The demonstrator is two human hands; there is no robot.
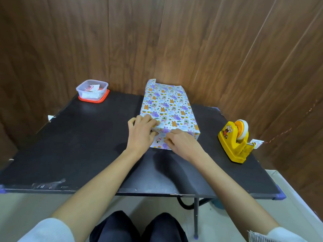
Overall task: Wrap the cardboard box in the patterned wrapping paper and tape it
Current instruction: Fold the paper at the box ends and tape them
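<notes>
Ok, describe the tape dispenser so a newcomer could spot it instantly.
Start at the black tabletop and go to its right side, past the box wrapped in patterned paper. The yellow plastic tape dispenser stands there: the only yellow thing, with a white tape roll on top.

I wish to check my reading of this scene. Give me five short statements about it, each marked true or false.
1. The left hand and the right hand both grip the wrapping paper at its near end. True.
2. The tape dispenser is blue. False: it is yellow.
3. The tape dispenser stands right of the wrapping paper, apart from it. True.
4. The clear container stands beside the tape dispenser. False: it stands at the far left corner of the table.
5. The right hand rests on the tape dispenser. False: it grips the wrapping paper.
</notes>
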